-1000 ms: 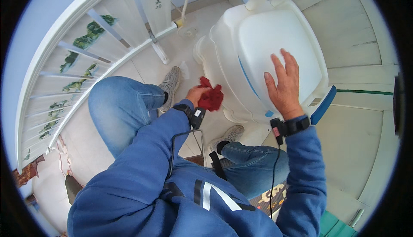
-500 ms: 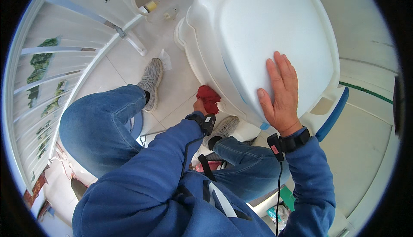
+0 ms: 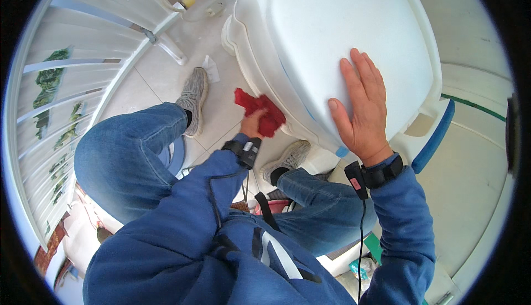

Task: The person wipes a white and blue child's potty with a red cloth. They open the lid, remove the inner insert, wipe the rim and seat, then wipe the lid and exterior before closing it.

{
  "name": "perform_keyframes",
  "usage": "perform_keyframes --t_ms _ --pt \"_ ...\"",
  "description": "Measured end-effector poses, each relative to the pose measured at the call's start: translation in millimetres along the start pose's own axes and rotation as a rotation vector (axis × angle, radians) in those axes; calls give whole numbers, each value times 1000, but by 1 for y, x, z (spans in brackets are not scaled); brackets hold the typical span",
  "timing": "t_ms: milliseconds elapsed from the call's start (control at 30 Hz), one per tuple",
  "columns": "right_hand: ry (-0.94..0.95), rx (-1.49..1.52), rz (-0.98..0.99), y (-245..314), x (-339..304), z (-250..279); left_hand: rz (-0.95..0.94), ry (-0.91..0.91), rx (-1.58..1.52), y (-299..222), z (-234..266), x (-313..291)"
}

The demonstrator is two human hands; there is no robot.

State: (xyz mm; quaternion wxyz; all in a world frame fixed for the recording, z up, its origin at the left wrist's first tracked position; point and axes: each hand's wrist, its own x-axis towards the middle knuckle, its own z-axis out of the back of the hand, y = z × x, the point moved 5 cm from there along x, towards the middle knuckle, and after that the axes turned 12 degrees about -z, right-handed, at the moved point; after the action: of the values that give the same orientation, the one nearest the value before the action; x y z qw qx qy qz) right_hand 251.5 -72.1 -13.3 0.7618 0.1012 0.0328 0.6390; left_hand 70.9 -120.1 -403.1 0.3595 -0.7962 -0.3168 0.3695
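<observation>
A large white plastic seat (image 3: 343,22) with a smooth, rounded lid and a blue-edged armrest stands in front of me; it looks like a commode chair. My right hand (image 3: 362,108) lies flat on the lid's near part, fingers stretched out. Low at the seat's left side, my left hand (image 3: 253,123) grips a crumpled red cloth (image 3: 269,118). The cloth is up against the lower side wall, and part of it spreads past my fingers. Some of my left fingers are hidden by the cloth.
A white folding screen (image 3: 77,67) with painted greenery stands at the left. Behind its foot lies a cable with a white plug (image 3: 214,9). A white scrap of tissue (image 3: 211,69) is on the tiled floor beside my shoe (image 3: 193,97). Pale panels (image 3: 475,177) line the right side.
My left hand has shifted left and slightly up along the seat's side, and the red cloth has spread wider. My right hand stays flat on the lid. The view has shifted slightly.
</observation>
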Motion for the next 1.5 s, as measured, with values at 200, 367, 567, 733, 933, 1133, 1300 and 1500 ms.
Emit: perform_keyframes --t_ms 200,367,567,733,933,1133,1300,1500 --pt "38 13 -14 -1 1 -1 363 -49 621 156 -50 -25" --pt "62 43 -13 -1 2 0 292 -15 792 193 -22 -3" --pt "52 34 -4 1 2 3 -208 9 628 148 52 63" --pt "42 41 28 4 3 4 -123 -805 -116 8 110 123" --pt "65 36 33 5 3 4 -379 -723 700 -167 110 194" --pt "90 33 20 5 3 2 -246 -623 701 -125 77 142" --pt "92 32 33 6 2 3 -215 -505 809 -131 70 121" --pt "135 12 10 3 2 1 -221 -523 702 -185 118 216"
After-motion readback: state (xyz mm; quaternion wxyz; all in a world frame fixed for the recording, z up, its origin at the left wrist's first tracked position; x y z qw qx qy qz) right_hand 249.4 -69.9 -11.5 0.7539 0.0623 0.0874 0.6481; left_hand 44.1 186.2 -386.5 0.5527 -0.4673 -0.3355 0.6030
